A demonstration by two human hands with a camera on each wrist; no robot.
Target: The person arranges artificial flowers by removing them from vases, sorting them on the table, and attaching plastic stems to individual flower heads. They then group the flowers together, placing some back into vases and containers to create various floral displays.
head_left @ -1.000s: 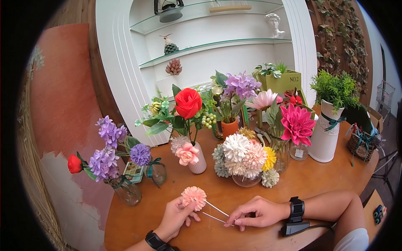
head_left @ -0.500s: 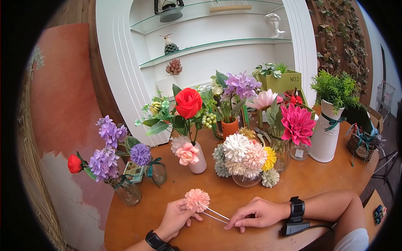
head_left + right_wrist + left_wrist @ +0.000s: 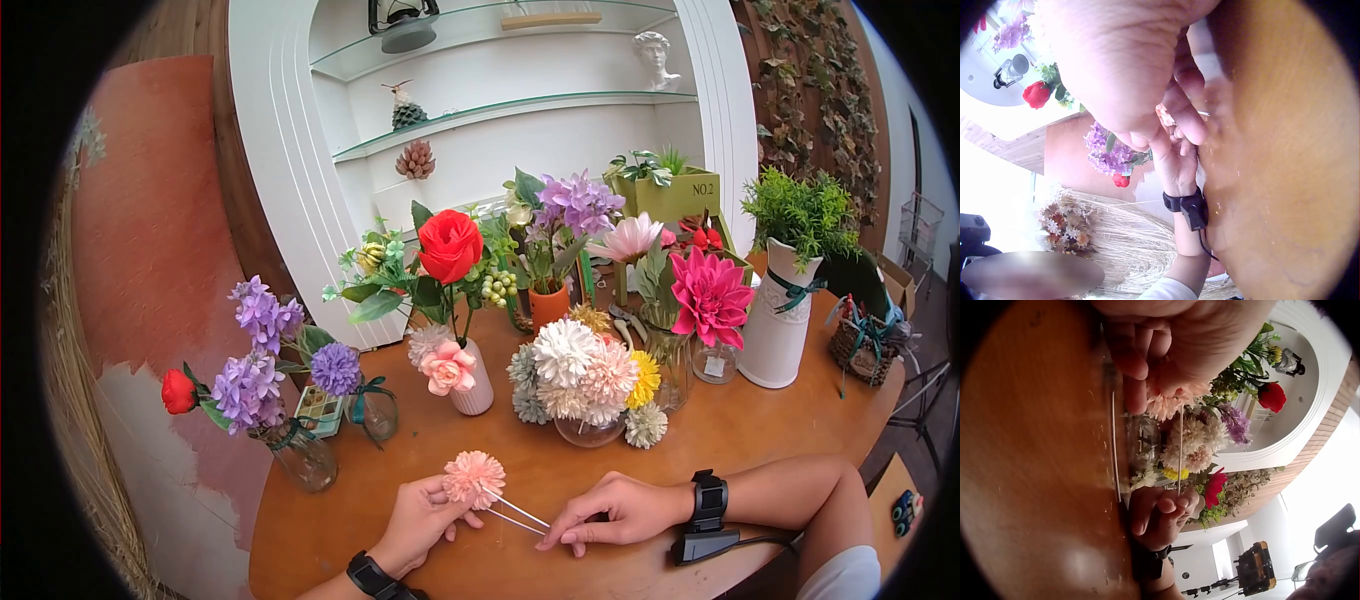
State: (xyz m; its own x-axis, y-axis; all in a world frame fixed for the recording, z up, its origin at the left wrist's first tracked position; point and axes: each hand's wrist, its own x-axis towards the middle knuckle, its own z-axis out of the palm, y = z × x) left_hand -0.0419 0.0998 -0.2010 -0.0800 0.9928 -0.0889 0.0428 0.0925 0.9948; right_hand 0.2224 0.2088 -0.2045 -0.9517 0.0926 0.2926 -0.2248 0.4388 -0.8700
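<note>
A pink pompom-like artificial flower (image 3: 474,478) is pinched at its head between the thumb and fingers of my left hand (image 3: 422,520), low over the table. Its straight white stem (image 3: 1180,450) slants to the right, where my right hand (image 3: 612,512) pinches the far end with thumb and fingertips. A second thin white stick (image 3: 1115,450) lies on the tabletop under the stem, in the left wrist view. In the right wrist view, my right palm hides most of the flower.
On the wooden table (image 3: 440,570) stand a round glass vase (image 3: 592,432) of pompom flowers, a white ribbed vase (image 3: 474,385), glass bottles (image 3: 308,465) with purple flowers, and a tall white vase (image 3: 775,335). A black device (image 3: 705,545) with a cable hangs by my right wrist.
The pink flower has shifted slightly right and turned in my left fingers, its stem tilting with it. My right fingertips have drawn up a little at the stem's end.
</note>
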